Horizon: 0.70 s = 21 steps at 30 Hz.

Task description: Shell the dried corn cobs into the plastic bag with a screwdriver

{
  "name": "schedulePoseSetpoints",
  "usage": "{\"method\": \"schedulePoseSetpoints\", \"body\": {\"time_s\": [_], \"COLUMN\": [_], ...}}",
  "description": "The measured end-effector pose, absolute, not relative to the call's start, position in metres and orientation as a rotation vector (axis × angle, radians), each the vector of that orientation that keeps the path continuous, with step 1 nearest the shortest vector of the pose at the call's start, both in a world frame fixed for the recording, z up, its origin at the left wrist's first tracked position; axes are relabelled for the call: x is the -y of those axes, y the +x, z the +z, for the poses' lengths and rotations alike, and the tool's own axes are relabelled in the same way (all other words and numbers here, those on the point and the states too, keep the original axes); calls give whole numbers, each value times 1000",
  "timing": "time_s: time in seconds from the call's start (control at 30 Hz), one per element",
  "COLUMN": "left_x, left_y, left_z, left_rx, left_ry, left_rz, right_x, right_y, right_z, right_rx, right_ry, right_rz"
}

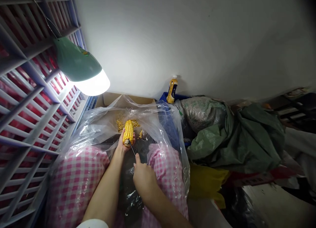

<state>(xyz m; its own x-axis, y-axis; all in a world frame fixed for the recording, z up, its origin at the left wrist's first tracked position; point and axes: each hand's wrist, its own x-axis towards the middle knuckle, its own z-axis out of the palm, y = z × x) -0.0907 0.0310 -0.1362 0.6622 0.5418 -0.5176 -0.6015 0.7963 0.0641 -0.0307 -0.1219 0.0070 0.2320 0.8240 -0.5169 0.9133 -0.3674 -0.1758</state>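
Note:
A yellow corn cob (128, 130), full of kernels, stands tilted up in my left hand (121, 144), whose fingers wrap round its lower part from behind. Closed round a slim dark rod-like tool (132, 147) is my right hand (144, 175), the index finger stretched along it. The tool's tip touches the cob's near end; its exact kind I cannot make out. Loose corn kernels (120, 125) lie behind the cob on clear plastic sheeting (98, 130), which also covers my pink checked legs (79, 168).
A lit green lamp (79, 61) hangs at left from a stacked plastic crate wall (32, 73). Behind the sheeting stands a cardboard box (128, 99). A yellow drink bottle (172, 89) leans by the white wall. Green sacks (237, 139) and a yellow bag (207, 182) lie at right.

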Motion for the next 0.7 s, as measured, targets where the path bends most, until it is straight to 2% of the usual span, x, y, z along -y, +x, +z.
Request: {"method": "schedulePoseSetpoints", "body": {"time_s": [0.17, 0.27, 0.33, 0.43, 0.5, 0.53, 0.63, 0.7], "left_x": [-32, -33, -33, -32, -32, -32, -34, -36], "left_y": [-88, -84, -82, -81, -80, -81, -84, -86], "left_z": [-144, -146, -146, -145, -144, -144, -145, -146], "left_rx": [-563, -682, -720, -751, -757, -749, -665, -601], "left_ry": [-66, 7, 21, 28, 29, 22, -45, -96], "left_rz": [644, 640, 643, 635, 642, 649, 653, 649], "right_x": [124, 127, 128, 128, 127, 127, 126, 124], "right_y": [-39, -31, -22, -11, -8, -9, -20, -30], "right_z": [3, 3, 3, 2, 0, -1, -4, -5], "right_rx": [-1593, -1615, -1549, -1271, -1204, -1263, -1583, -1671], "right_ry": [2303, 2401, 2492, 2487, 2442, 2454, 2440, 2352], "right_rz": [-766, -886, -1192, -1841, -1968, -1858, -1124, -796]}}
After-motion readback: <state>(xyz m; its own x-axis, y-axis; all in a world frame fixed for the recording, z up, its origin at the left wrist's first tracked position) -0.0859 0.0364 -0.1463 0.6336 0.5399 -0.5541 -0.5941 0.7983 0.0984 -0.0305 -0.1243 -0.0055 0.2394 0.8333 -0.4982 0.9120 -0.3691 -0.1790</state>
